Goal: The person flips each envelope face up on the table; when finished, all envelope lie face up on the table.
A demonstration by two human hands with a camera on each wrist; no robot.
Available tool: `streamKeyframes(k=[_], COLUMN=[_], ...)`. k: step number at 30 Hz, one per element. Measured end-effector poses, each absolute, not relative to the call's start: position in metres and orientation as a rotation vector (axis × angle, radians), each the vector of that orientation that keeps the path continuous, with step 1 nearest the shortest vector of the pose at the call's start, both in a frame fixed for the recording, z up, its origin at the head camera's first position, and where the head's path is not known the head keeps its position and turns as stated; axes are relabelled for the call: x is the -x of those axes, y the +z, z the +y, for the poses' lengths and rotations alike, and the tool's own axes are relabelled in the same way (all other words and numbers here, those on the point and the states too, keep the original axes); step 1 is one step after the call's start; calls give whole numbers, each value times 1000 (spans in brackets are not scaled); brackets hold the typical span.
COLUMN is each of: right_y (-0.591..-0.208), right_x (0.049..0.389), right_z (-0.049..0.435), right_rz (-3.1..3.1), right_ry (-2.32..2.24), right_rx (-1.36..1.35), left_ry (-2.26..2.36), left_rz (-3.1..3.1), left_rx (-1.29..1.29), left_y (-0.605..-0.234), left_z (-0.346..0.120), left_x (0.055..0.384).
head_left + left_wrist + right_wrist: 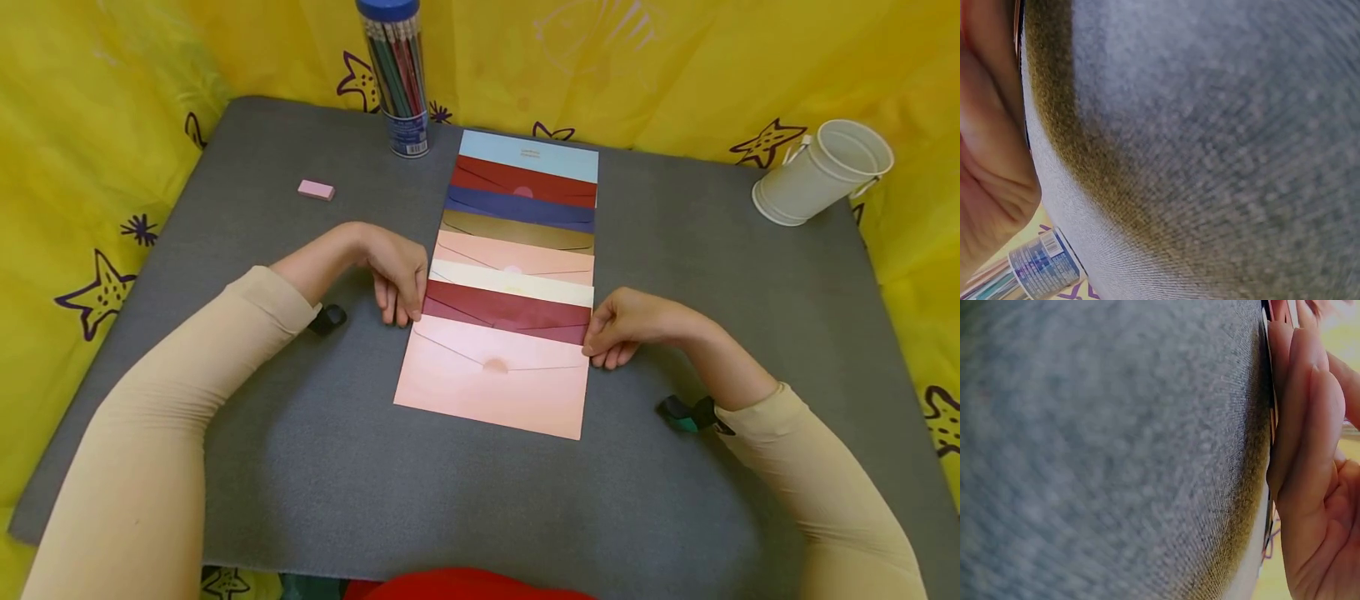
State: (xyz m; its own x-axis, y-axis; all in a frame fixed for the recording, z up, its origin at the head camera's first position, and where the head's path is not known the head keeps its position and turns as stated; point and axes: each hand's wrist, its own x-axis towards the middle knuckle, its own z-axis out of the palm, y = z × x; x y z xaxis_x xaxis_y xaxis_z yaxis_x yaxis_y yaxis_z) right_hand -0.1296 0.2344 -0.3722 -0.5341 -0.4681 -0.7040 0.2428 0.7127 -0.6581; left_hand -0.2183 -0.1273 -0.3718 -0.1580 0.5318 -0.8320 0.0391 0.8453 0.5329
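Several coloured envelopes lie overlapped in a column on the grey table. Nearest and uppermost is a pale pink envelope (487,387) with a round seal, its whole face visible. My left hand (397,271) pinches its upper left corner, and my right hand (633,325) pinches the upper right one, thumb on the edge. Just behind it shows a strip of a maroon envelope (510,312). Beyond come cream, peach, gold, blue and red strips, then a light blue envelope (528,154). Curled right-hand fingers (1310,425) lie along the envelope edges in the right wrist view.
A clear tube of pencils (401,79) with a blue lid stands at the back. A pink eraser (317,190) lies left of the envelopes. At the back right stands a cream metal pail (821,175). Yellow patterned cloth (675,67) surrounds the grey table (480,508).
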Motion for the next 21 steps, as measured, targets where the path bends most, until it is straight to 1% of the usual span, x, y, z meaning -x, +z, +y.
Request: streamKeyframes(k=[21], right_y=[-368], right_x=[131], right_z=[236], right_rz=[2040], right_ry=[-816], right_rx=[143], left_ry=[486], left_rz=[1710], left_rx=[-418], left_y=[-374], left_z=[-129], left_x=[217])
